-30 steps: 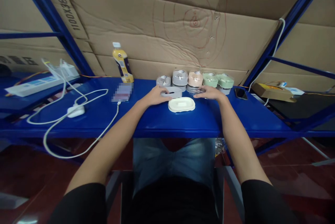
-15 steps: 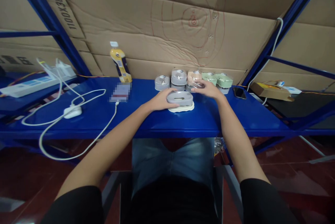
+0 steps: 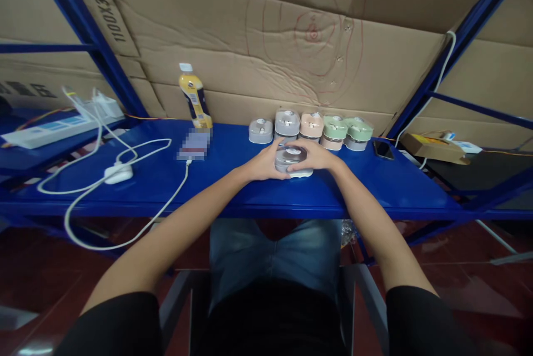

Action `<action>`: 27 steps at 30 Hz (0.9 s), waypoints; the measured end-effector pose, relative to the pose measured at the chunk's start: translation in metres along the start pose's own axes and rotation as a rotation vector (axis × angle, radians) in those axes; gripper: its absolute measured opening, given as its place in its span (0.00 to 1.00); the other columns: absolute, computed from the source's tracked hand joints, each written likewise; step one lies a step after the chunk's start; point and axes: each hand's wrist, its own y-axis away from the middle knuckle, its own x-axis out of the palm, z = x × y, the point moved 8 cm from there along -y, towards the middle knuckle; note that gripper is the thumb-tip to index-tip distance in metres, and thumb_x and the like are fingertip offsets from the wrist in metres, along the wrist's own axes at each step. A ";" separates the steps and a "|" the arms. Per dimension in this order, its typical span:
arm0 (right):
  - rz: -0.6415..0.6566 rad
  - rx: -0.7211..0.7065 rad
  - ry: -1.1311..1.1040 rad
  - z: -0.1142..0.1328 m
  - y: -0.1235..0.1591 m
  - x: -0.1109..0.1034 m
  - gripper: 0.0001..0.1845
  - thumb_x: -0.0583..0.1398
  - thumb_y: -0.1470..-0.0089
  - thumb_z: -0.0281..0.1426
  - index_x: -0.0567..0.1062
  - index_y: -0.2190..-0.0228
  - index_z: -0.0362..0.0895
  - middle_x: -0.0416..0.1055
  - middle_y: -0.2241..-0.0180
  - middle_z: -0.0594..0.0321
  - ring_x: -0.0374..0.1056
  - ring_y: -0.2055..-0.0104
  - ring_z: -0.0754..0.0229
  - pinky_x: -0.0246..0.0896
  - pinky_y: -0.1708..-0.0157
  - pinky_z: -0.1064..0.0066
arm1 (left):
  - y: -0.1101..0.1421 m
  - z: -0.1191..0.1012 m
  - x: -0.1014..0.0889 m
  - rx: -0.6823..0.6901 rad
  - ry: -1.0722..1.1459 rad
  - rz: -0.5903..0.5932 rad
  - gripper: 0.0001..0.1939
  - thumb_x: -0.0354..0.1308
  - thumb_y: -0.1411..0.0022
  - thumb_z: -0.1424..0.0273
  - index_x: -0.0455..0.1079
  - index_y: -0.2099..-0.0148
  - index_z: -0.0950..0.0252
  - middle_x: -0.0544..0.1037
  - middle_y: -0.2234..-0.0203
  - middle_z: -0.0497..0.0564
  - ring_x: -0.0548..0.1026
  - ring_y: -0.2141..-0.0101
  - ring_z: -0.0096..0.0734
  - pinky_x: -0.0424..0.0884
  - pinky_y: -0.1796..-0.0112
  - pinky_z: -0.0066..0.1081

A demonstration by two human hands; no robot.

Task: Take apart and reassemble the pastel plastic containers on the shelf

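Blue table (image 3: 233,192), row of pastel lidded boxes (image 3: 311,124) along the back. Left hand (image 3: 264,164) and right hand (image 3: 315,156) curled round opposite sides of a clear-lidded gray box (image 3: 283,159), held between them in front of that row; cream tray (image 3: 302,174) edge showing below, toward the right

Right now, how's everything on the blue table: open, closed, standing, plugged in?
Gray box: held, clear lid on top
Left grip: round gray box
Right grip: on clear lid
Bottle: standing, capped
Blurred gadget: plugged in
White cable: loosely looped
Back boxes: lined up, mostly stacked
Black phone: flat, screen dark
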 end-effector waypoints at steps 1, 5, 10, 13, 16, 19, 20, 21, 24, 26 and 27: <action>0.005 -0.004 0.008 0.000 0.000 0.000 0.47 0.79 0.55 0.51 0.81 0.37 0.49 0.80 0.38 0.52 0.76 0.37 0.39 0.70 0.33 0.43 | 0.000 0.000 0.001 0.005 -0.003 0.000 0.69 0.81 0.54 0.50 0.50 0.19 0.61 0.68 0.28 0.72 0.68 0.29 0.77 0.67 0.32 0.68; 0.027 -0.027 0.037 0.002 0.000 -0.001 0.44 0.78 0.53 0.51 0.81 0.38 0.50 0.80 0.39 0.53 0.76 0.37 0.39 0.70 0.33 0.43 | -0.001 -0.004 0.005 0.060 -0.011 -0.001 0.68 0.81 0.54 0.51 0.51 0.19 0.62 0.63 0.25 0.72 0.64 0.27 0.76 0.64 0.29 0.68; 0.065 -0.014 0.109 0.009 0.001 -0.001 0.43 0.78 0.52 0.51 0.81 0.38 0.48 0.81 0.40 0.53 0.77 0.38 0.38 0.71 0.35 0.46 | -0.001 -0.006 0.009 0.092 -0.027 0.001 0.67 0.80 0.52 0.50 0.52 0.19 0.63 0.63 0.25 0.72 0.64 0.26 0.75 0.64 0.29 0.66; 0.083 0.013 0.142 0.011 0.003 0.000 0.45 0.77 0.52 0.52 0.81 0.37 0.49 0.81 0.42 0.52 0.77 0.41 0.38 0.72 0.37 0.44 | -0.001 -0.009 0.009 0.117 -0.037 0.011 0.63 0.80 0.51 0.51 0.55 0.20 0.61 0.66 0.27 0.70 0.65 0.27 0.72 0.64 0.29 0.65; 0.089 0.032 0.108 0.010 0.003 0.003 0.47 0.78 0.55 0.54 0.80 0.37 0.50 0.81 0.43 0.53 0.76 0.41 0.38 0.71 0.36 0.44 | -0.001 -0.011 0.006 0.117 -0.048 0.012 0.60 0.79 0.51 0.53 0.57 0.21 0.60 0.68 0.27 0.67 0.68 0.28 0.70 0.65 0.30 0.65; 0.042 0.044 0.032 0.005 0.002 -0.001 0.48 0.79 0.57 0.55 0.80 0.38 0.53 0.80 0.41 0.55 0.75 0.39 0.39 0.70 0.34 0.44 | 0.000 -0.012 -0.003 0.094 -0.075 -0.021 0.58 0.79 0.52 0.53 0.61 0.23 0.59 0.72 0.30 0.66 0.71 0.31 0.69 0.67 0.31 0.64; -0.023 0.059 0.015 0.000 0.001 -0.010 0.45 0.77 0.54 0.56 0.81 0.39 0.53 0.80 0.40 0.56 0.75 0.38 0.39 0.70 0.34 0.45 | 0.000 -0.013 -0.009 0.080 -0.092 -0.051 0.57 0.79 0.52 0.53 0.63 0.24 0.59 0.73 0.31 0.65 0.72 0.31 0.68 0.68 0.31 0.63; -0.122 0.083 0.010 -0.006 0.002 -0.023 0.40 0.74 0.49 0.57 0.81 0.40 0.52 0.80 0.40 0.55 0.75 0.38 0.40 0.70 0.34 0.46 | 0.001 -0.013 -0.016 0.061 -0.114 -0.095 0.54 0.79 0.51 0.53 0.65 0.26 0.59 0.74 0.32 0.65 0.73 0.32 0.68 0.67 0.31 0.62; -0.576 0.210 0.091 -0.034 0.021 -0.082 0.27 0.58 0.30 0.54 0.83 0.47 0.48 0.80 0.42 0.51 0.74 0.38 0.42 0.69 0.35 0.47 | 0.001 -0.012 -0.051 -0.040 -0.189 -0.320 0.48 0.78 0.48 0.54 0.68 0.29 0.62 0.76 0.34 0.65 0.73 0.33 0.66 0.65 0.30 0.60; -0.907 0.398 0.232 -0.061 0.052 -0.123 0.26 0.52 0.27 0.48 0.81 0.48 0.46 0.78 0.43 0.46 0.73 0.38 0.40 0.67 0.34 0.44 | 0.000 -0.005 -0.079 -0.165 -0.231 -0.514 0.46 0.76 0.44 0.54 0.66 0.29 0.63 0.75 0.34 0.65 0.71 0.32 0.67 0.64 0.29 0.59; -1.032 0.507 0.305 -0.076 0.069 -0.139 0.26 0.51 0.27 0.47 0.80 0.47 0.44 0.77 0.43 0.42 0.72 0.36 0.39 0.64 0.33 0.42 | -0.001 0.001 -0.092 -0.245 -0.245 -0.604 0.46 0.75 0.43 0.54 0.65 0.28 0.63 0.74 0.34 0.66 0.70 0.31 0.68 0.64 0.29 0.60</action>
